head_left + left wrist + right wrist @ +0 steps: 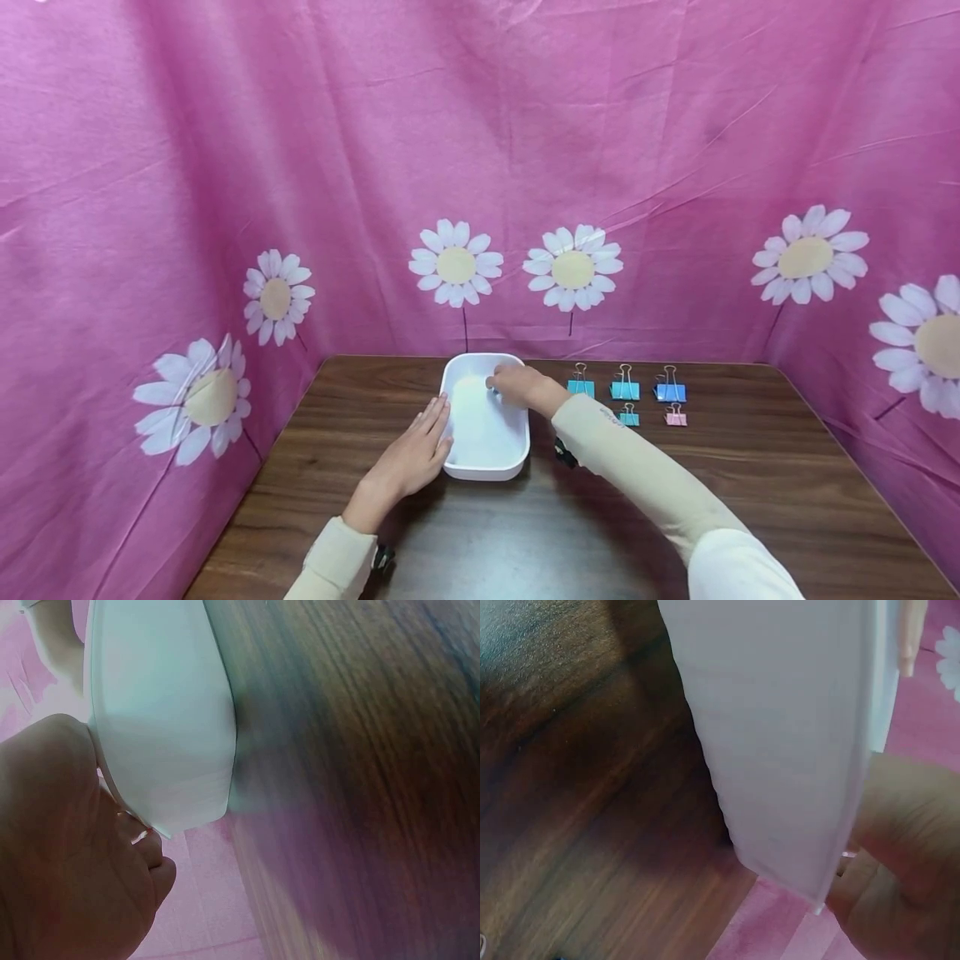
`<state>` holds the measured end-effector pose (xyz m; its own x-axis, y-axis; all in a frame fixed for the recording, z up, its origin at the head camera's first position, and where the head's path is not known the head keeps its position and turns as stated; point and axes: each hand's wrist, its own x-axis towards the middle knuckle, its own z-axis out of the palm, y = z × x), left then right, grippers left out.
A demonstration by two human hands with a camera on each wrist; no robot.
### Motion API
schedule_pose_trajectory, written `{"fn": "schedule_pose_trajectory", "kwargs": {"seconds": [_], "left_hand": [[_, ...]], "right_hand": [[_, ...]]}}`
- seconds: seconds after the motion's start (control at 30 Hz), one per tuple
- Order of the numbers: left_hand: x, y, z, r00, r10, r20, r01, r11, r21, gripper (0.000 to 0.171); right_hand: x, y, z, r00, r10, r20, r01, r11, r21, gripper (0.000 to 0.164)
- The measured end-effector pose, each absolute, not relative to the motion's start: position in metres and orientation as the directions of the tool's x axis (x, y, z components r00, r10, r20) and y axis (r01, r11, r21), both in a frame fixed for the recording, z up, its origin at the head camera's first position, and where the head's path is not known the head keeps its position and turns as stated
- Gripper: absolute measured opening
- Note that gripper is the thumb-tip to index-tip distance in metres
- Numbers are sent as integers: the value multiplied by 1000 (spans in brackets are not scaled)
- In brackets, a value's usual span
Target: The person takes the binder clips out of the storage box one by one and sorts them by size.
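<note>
A white rectangular tray (480,471) stands on the table, its side wall (165,712) close up in the left wrist view. My left hand (415,450) lies along the tray's left rim, fingers extended and touching it. Over the far right part of the tray's inside, my right hand (517,385) has curled fingers. They pinch a small blue thing (492,388), apparently a binder clip, mostly hidden by the fingers. In the right wrist view the tray wall (780,735) covers the fingertips.
Right of the tray are binder clips in two rows: two teal ones (581,387) (625,390) and a blue one (671,392) behind, smaller teal (629,419) and pink (676,420) ones in front. My right sleeve (630,454) passes close by. A pink flowered cloth (510,150) surrounds the wooden table (750,467).
</note>
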<state>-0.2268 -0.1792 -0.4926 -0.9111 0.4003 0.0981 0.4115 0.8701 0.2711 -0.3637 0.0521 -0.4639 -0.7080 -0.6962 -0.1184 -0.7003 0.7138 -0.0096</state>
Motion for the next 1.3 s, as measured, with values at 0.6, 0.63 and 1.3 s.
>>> {"fn": "schedule_pose_trajectory", "kwargs": {"seconds": [0.6,0.63,1.3], "left_hand": [[-226,-179,-493,-914,392,104,405,872,277,60],[-226,-179,-493,-914,393,104,406,871,276,61],[-224,-179,-493,-909,400,112,415,865,280,61]], "right_hand": [[-378,52,-485,-633,-772,52,-774,630,-66,22],[-379,53,-486,-616,-784,76,-787,613,-67,21],[-376,65,-483,-599,-775,203,-801,581,-145,8]]}}
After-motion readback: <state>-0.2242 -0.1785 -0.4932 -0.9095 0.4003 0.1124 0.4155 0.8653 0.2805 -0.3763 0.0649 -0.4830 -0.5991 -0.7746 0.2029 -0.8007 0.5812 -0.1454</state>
